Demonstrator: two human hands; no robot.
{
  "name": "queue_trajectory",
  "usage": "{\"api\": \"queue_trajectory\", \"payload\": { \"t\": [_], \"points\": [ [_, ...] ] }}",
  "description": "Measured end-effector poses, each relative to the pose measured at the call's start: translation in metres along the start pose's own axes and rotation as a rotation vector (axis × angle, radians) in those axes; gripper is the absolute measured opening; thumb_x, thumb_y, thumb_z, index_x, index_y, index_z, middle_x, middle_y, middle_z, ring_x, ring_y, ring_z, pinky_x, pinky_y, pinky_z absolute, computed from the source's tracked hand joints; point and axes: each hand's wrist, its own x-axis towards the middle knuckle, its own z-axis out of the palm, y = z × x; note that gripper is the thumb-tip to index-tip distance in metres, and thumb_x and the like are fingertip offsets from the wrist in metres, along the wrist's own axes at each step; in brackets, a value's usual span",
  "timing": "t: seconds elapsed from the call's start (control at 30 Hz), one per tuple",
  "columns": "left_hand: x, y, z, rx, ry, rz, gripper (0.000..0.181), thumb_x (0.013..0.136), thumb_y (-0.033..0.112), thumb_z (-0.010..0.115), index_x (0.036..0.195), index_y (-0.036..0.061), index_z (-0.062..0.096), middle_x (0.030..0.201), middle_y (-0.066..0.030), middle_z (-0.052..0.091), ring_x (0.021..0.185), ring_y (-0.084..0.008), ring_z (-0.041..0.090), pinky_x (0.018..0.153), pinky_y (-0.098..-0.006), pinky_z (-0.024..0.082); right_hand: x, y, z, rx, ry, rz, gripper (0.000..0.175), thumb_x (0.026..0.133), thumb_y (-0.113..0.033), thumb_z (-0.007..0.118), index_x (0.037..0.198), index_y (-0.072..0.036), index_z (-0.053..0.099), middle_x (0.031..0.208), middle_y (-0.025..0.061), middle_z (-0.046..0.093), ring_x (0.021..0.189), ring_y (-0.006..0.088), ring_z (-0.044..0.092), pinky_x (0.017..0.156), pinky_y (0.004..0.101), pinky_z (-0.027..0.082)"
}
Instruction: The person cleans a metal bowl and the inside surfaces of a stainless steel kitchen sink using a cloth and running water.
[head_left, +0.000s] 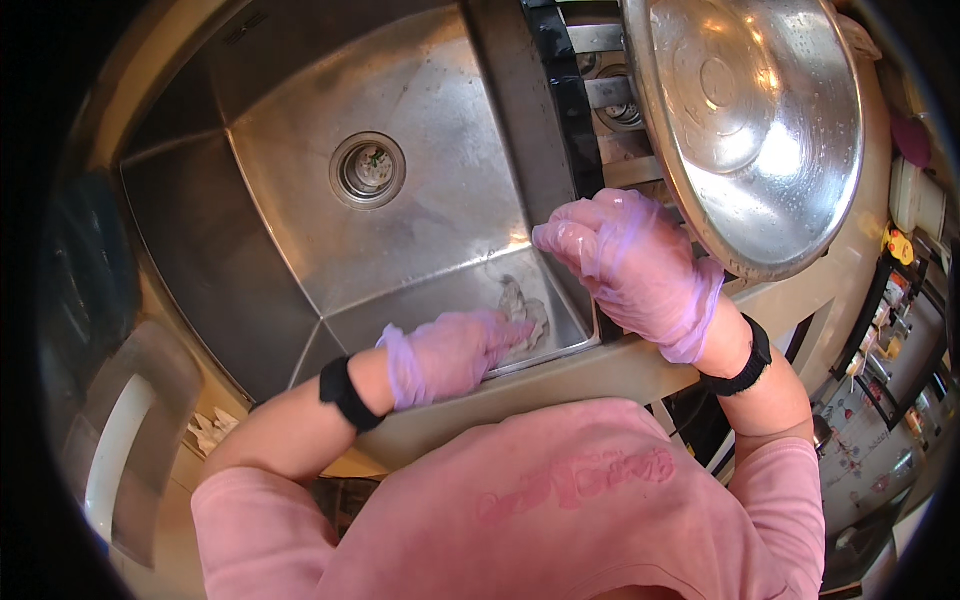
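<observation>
My left hand (461, 352), in a thin purple glove, presses a crumpled grey cloth (525, 311) with its fingers against the near wall of a stainless steel sink (420, 232), at the near right corner. Gloved alike, my right hand (622, 255) hangs over the sink's right edge with its fingers curled; whether something is inside them cannot be seen. White and green scraps lie in the drain strainer (373, 168). Just beyond my right hand, a large wet steel bowl (757, 112) rests tilted on a slatted rack (630, 171).
The sink's front rim and the counter edge (622, 367) run before my body. A transparent plastic container (127, 442) stands at the left. Beneath the rack a second drain (621, 112) shows. A yellow toy-like figure (898, 247) and other items are at the far right.
</observation>
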Motion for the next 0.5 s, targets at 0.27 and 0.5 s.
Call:
{"api": "queue_trajectory", "payload": {
  "t": [0.27, 0.5],
  "points": [
    [-0.021, -0.081, 0.008, 0.119, 0.093, -0.24, 0.035, 0.083, 0.01, 0.044, 0.118, 0.0109, 0.049, 0.102, -0.0177, 0.056, 0.094, -0.0368, 0.054, 0.079, -0.0401, 0.043, 0.001, -0.004, -0.002, 0.014, -0.014, -0.017, 0.013, 0.061, 0.003, 0.052, 0.071, -0.006, 0.052, 0.071, 0.0086, 0.051, 0.071, 0.0276, 0.051, 0.061, 0.0355, 0.043],
    [-0.018, -0.188, 0.022, 0.354, -0.001, -0.166, 0.029, 0.084, 0.01, 0.042, 0.111, 0.008, 0.052, 0.099, -0.0204, 0.057, 0.089, -0.0359, 0.055, 0.078, -0.0395, 0.042, -0.001, -0.004, -0.003, -0.054, -0.002, -0.059, 0.012, 0.062, 0.002, 0.053, 0.07, -0.006, 0.051, 0.07, 0.0082, 0.051, 0.07, 0.0265, 0.051, 0.061, 0.0347, 0.043]
  ]
}}
